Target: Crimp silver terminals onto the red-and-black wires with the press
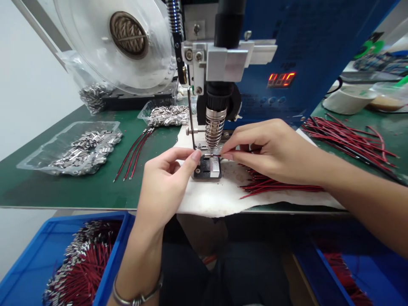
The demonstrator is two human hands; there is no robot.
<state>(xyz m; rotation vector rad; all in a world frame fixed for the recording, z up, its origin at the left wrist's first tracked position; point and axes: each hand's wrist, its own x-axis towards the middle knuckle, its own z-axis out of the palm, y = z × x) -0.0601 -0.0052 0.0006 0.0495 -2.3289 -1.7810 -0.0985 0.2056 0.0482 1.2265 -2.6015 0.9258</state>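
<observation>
In front of the machine's spring-wrapped soldering head [216, 125], my two hands meet over a small black fixture with a silvery block [215, 168]. My left hand [165, 180] pinches thumb and forefinger at the left end of a small silvery metal part [208, 156] lying on the fixture. From the right, my right hand [270, 148] pinches a thin red-and-black wire [216, 155], its tip at the metal part. Whether wire and part touch cannot be made out. Beneath my right hand lies a bundle of red-and-black wires [255, 187] on a white cloth [207, 204].
Clear trays of silvery parts [86, 148] stand left, beside three wired pieces [135, 155]. Behind are a large reel [86, 38] and a blue machine housing [306, 51]. More wires [347, 140] lie right. Below the table edge, a blue bin [123, 238] holds wired pieces.
</observation>
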